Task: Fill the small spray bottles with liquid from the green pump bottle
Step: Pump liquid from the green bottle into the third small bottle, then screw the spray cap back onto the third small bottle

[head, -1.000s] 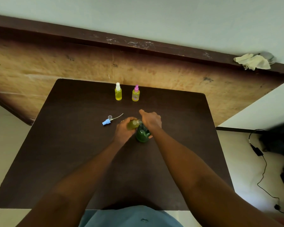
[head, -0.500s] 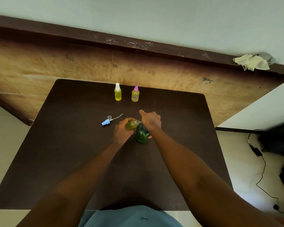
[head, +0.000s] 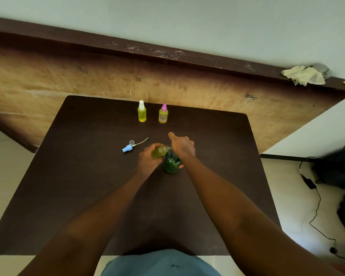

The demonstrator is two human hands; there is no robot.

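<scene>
A small bottle (head: 159, 152) of yellowish liquid is held tilted in the curled left hand (head: 149, 160), its mouth set at the spout of the green pump bottle (head: 170, 165), whose top is gripped by the right hand (head: 181, 146). On the dark table (head: 88, 176) a blue spray cap (head: 127, 148) lies to the left. A white-topped bottle (head: 141, 113) and a pink-topped bottle (head: 163, 115) stand at the far edge.
</scene>
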